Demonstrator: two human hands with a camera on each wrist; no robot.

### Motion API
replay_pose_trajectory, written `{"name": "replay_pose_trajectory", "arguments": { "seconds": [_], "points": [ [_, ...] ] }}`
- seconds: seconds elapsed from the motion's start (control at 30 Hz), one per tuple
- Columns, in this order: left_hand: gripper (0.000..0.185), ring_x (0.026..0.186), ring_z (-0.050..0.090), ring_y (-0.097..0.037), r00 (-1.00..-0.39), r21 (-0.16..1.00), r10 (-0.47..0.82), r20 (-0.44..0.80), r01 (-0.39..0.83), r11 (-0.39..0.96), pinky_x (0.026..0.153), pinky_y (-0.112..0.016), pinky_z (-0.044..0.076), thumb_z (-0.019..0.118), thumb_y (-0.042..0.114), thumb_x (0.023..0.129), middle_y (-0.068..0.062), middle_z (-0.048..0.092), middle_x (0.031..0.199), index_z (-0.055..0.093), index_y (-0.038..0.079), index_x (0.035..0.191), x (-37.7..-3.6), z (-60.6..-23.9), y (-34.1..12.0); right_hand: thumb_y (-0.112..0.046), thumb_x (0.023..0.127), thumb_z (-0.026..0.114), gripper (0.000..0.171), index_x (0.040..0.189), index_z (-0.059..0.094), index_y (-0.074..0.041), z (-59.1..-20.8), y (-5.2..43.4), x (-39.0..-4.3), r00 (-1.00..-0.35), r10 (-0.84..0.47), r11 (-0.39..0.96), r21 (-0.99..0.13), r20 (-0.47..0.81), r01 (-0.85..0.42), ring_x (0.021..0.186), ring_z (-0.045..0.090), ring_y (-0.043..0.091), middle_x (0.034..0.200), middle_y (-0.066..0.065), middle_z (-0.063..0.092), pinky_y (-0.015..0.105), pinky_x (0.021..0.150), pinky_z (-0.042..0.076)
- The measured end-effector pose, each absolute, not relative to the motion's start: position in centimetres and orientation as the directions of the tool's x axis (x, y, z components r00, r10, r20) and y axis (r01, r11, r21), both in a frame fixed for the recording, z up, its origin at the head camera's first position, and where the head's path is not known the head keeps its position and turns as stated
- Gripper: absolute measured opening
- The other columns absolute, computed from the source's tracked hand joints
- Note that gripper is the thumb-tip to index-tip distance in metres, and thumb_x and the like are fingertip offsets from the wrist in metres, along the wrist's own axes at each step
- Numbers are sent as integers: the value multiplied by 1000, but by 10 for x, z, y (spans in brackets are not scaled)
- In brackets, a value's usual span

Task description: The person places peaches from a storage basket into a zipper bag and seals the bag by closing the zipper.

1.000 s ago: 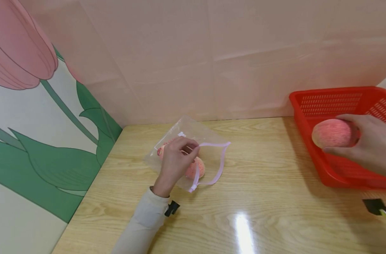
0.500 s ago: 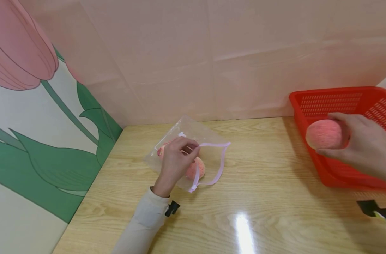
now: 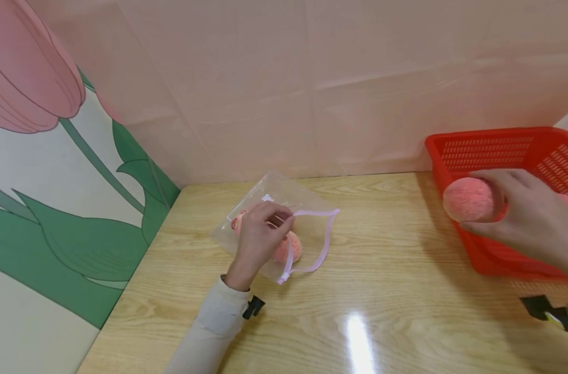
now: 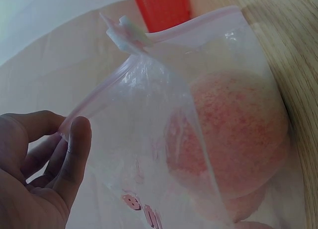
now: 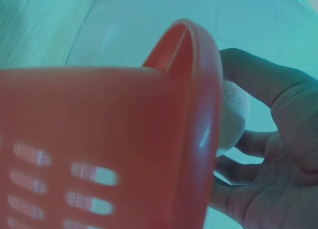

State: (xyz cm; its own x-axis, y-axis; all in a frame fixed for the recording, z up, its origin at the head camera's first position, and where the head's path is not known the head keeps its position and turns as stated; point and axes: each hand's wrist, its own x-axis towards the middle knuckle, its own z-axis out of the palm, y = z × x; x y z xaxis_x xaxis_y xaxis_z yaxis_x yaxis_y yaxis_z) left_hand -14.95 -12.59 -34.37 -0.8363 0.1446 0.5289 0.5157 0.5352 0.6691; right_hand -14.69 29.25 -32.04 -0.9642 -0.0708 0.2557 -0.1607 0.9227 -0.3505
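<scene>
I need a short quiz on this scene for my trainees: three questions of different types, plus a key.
1. Fill in the blank: The right hand holds a ____.
2. Multiple choice: What colour is the basket? A) blue B) red C) green
3. True or false: The left hand pinches the edge of the clear bag.

Key: 1. peach; 2. B; 3. true

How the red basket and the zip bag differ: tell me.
The basket is red with slotted walls; the bag is see-through and lilac-edged. The basket stands stiff; the bag lies slack, its mouth edge pinched by the left hand. Both are on the wooden table with pink fruit inside.
</scene>
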Motion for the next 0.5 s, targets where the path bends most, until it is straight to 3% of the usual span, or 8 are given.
{"name": "replay_pose_trajectory", "arguments": {
  "seconds": [0.27, 0.5],
  "points": [
    [6, 67, 71, -17, -833, 660, 149, 533, 519, 543, 62, -19, 59, 76, 6, 85, -9, 72, 84, 74, 5, 90, -149, -343, -125, -18, 62, 94, 99, 144, 40, -2, -316, 281, -145, -977, -95, 920, -358, 191, -159, 110, 36, 50, 133, 32, 42, 73, 77, 43],
    [5, 67, 71, -17, -839, 664, 149, 524, 512, 546, 63, -19, 59, 75, 6, 86, -9, 72, 84, 74, 5, 91, -148, -342, -125, -29, 63, 95, 98, 142, 42, -2, -317, 272, -146, -974, -153, 906, -372, 165, -205, 107, 46, 45, 128, 28, 51, 69, 81, 47]
  ]
}}
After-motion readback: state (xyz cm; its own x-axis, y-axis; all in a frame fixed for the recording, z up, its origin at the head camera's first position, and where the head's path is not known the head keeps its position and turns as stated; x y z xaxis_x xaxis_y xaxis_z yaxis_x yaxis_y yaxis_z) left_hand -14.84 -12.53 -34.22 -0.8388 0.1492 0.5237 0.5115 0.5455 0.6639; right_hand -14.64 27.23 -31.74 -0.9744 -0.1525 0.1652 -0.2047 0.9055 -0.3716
